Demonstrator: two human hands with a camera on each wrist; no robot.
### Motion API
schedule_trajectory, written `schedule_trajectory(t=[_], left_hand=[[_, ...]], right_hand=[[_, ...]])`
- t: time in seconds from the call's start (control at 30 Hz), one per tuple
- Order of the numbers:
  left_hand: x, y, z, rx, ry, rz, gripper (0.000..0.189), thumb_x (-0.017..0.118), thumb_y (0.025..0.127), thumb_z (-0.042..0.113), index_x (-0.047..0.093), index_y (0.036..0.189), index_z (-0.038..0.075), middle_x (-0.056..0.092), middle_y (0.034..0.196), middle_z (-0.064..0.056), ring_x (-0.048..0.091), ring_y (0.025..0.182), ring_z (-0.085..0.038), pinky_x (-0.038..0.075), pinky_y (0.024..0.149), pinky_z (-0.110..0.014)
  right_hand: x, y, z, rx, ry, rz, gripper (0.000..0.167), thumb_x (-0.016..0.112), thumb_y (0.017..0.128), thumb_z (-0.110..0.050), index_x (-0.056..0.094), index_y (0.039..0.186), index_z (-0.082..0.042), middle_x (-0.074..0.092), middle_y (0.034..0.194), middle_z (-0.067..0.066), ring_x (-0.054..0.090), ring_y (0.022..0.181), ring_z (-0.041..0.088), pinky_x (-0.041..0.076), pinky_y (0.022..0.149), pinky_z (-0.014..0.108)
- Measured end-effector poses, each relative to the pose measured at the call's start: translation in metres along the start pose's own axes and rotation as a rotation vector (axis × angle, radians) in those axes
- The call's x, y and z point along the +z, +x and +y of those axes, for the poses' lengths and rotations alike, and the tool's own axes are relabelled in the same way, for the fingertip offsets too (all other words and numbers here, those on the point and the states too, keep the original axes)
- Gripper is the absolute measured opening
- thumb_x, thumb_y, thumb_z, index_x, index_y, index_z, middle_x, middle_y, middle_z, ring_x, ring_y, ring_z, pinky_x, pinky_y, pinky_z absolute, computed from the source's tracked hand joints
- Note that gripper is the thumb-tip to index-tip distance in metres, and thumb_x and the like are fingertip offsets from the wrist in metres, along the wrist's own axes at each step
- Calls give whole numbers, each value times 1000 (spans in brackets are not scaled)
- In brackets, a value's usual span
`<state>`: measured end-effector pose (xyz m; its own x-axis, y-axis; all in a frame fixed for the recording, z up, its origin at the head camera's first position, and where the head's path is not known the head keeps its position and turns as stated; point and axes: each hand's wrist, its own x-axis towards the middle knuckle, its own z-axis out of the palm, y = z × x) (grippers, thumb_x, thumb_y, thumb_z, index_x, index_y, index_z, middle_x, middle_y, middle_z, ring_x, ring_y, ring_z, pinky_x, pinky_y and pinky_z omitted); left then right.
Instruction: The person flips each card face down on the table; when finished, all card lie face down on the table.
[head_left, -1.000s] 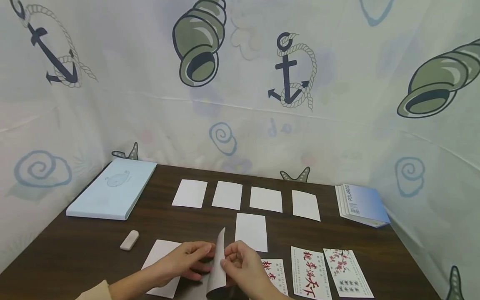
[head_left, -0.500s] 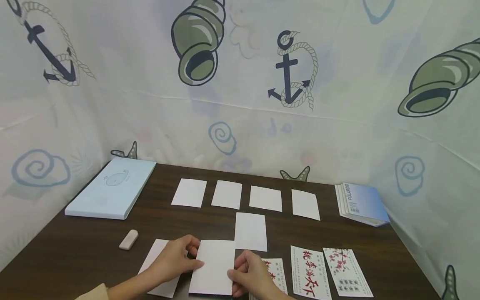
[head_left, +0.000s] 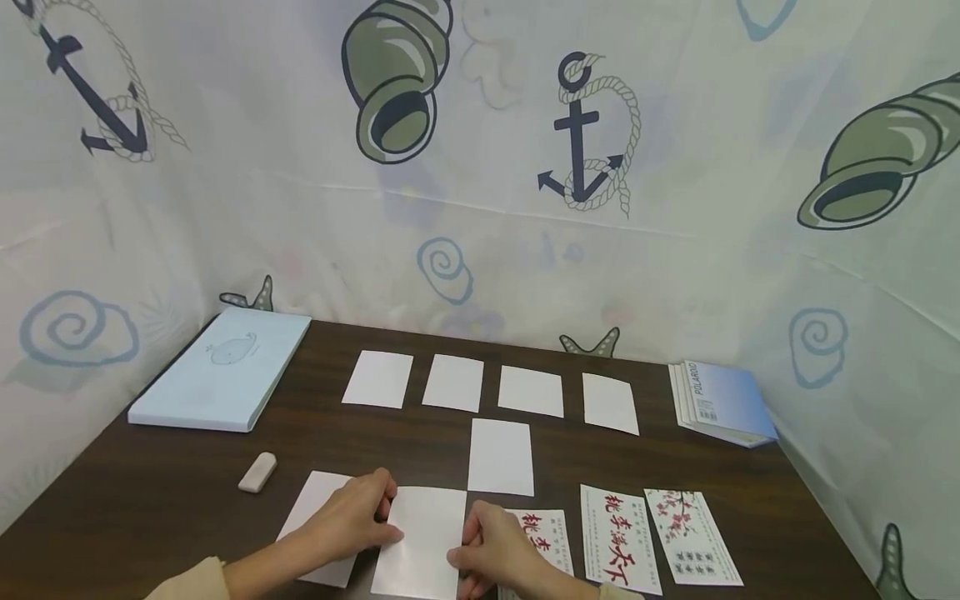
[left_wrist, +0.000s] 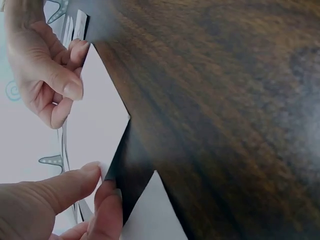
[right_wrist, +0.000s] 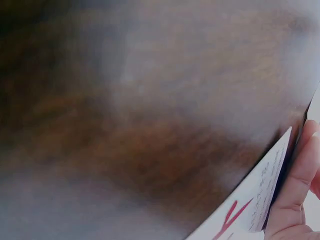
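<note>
A blank white card (head_left: pixel 420 542) lies face up between my hands at the front of the brown table. My left hand (head_left: pixel 356 517) pinches its left edge between thumb and fingers, and my right hand (head_left: pixel 498 550) pinches its right edge. In the left wrist view, the card (left_wrist: pixel 95 110) is lifted at an angle off the wood. Under my left forearm lies another white card (head_left: pixel 311 500), partly hidden. Beside my right hand is a card with red characters (head_left: pixel 553 533), partly covered by that hand. Fingers of my right hand (right_wrist: pixel 295 190) appear at the right wrist view's edge.
Several white cards (head_left: pixel 456 383) form a row at the back, with one white card (head_left: pixel 501 458) in front. Two printed cards (head_left: pixel 621 542) lie at right. A light blue box (head_left: pixel 232 367), a white eraser-like block (head_left: pixel 258 472) and a blue-covered stack (head_left: pixel 727 404) stand around.
The card was bent upright between both hands a second ago; it has since been flattened out, its blank side facing up. Both hands now hold it by opposite edges.
</note>
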<state>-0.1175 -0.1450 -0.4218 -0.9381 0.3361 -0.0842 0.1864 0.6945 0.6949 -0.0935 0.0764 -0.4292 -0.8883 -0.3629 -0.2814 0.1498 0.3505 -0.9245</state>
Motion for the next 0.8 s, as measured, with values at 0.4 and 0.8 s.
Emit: schedule_trajectory(t=[0.4,0.8], left_hand=[[1,3,5,-9,73,-21,43,83,65,7,53,96,1,49,71,-1,45,61,-14,37,52,-24],[2,1,4,-8,74,-5,44,84,64,8,53,95,3,50,68,1,45,58,-14,37,50,-23]], right_hand=[[-2,0,-1,-36,-87,3,23,71,76,2,49,76,-2,61,52,9,63,43,24,48,37,26],[-90,-12,11,-156,-224,224,16,67,83,-2,58,94,5,55,65,3,54,50,8,49,46,20]])
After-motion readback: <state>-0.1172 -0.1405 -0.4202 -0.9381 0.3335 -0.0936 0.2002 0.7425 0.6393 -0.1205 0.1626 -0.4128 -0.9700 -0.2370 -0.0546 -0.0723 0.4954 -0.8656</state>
